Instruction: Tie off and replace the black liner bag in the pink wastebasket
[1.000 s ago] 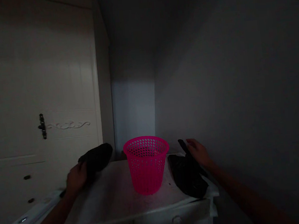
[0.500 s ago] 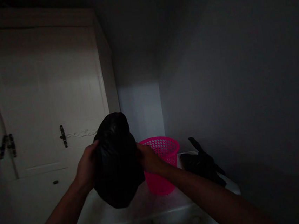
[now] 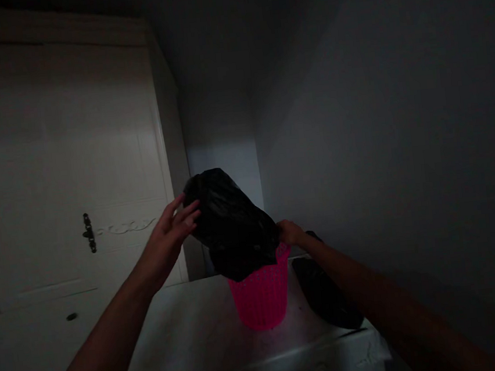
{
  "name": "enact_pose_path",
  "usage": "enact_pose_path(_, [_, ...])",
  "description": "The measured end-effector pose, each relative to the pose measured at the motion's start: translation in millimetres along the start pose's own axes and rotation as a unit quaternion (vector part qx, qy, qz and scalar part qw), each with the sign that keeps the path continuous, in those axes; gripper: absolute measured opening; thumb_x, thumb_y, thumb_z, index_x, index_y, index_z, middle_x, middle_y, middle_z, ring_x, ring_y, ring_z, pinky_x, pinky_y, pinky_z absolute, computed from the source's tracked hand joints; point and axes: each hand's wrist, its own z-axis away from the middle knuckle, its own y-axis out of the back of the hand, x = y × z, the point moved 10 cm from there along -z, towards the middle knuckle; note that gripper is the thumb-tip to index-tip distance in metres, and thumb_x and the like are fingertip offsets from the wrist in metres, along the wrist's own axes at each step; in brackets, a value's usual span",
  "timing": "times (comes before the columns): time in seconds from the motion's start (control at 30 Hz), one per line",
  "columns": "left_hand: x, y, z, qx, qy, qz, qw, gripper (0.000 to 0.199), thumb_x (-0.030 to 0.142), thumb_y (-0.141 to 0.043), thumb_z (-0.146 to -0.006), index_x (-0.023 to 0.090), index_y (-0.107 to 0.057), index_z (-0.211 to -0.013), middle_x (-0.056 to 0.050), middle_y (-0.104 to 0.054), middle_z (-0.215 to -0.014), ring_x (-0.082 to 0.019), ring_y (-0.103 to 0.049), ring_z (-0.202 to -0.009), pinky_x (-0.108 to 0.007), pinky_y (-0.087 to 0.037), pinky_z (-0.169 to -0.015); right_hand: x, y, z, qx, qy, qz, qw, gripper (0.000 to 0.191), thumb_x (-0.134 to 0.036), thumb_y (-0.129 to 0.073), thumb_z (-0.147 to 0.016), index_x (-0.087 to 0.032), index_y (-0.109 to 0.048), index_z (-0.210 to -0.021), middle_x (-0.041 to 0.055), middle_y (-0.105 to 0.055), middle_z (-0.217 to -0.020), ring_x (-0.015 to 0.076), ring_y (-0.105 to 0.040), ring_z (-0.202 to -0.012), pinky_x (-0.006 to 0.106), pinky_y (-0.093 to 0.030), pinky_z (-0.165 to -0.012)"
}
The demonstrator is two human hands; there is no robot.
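Note:
A black plastic bag (image 3: 233, 216) is spread over the top of a pink perforated basket (image 3: 262, 301), which stands upright on a white dresser top. Its puffed upper part leans up to the left, and its lower edge hangs over the front of the rim. My right hand (image 3: 290, 232) grips the bag's edge at the right side of the rim, fingers closed. At the bag's upper left, my left hand (image 3: 173, 227) has its fingers stretched out and apart, with the fingertips against or close to the plastic.
A second black bag (image 3: 326, 294) lies on the dresser top (image 3: 187, 331), right of the basket and partly behind my right forearm. A white wardrobe (image 3: 65, 156) with dark handles stands at the left. A grey wall (image 3: 378, 138) rises at the right. The room is dim.
The bag has moved right and forward from in front of me onto the basket's top. My right hand shifted to the rim's right side; my left hand loosened from its hold and its fingers spread.

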Motion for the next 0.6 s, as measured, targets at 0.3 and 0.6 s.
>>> enact_pose_path(0.3, [-171.5,4.2,4.9,0.089,0.13,-0.171,0.973,0.079,0.045,-0.082,-0.073,0.015,-0.05,-0.139,-0.021,-0.056,-0.146,-0.034,-0.053,-0.138,-0.052,-0.045,-0.114,-5.3,-11.5,15.9,-0.075,-0.05,-0.425,0.901,0.039,-0.04,-0.053,-0.091,-0.017,-0.064,-0.121,0.0096,-0.075,-0.105,0.0177,-0.07,-0.088,0.033,-0.055,-0.084])
enact_pose_path(0.6, [-194.0,-31.9,-1.2,0.029,0.09,-0.179,0.979,0.081,0.055,-0.08,-0.074,0.02,-0.052,-0.142,-0.017,-0.067,-0.136,-0.033,-0.064,-0.127,-0.052,-0.048,-0.113,5.8,-8.4,18.1,0.012,-0.058,-0.402,0.914,0.074,-0.037,-0.076,-0.078,-0.03,-0.04,-0.142,0.0004,-0.071,-0.095,0.0196,-0.068,-0.08,0.031,-0.054,-0.07])
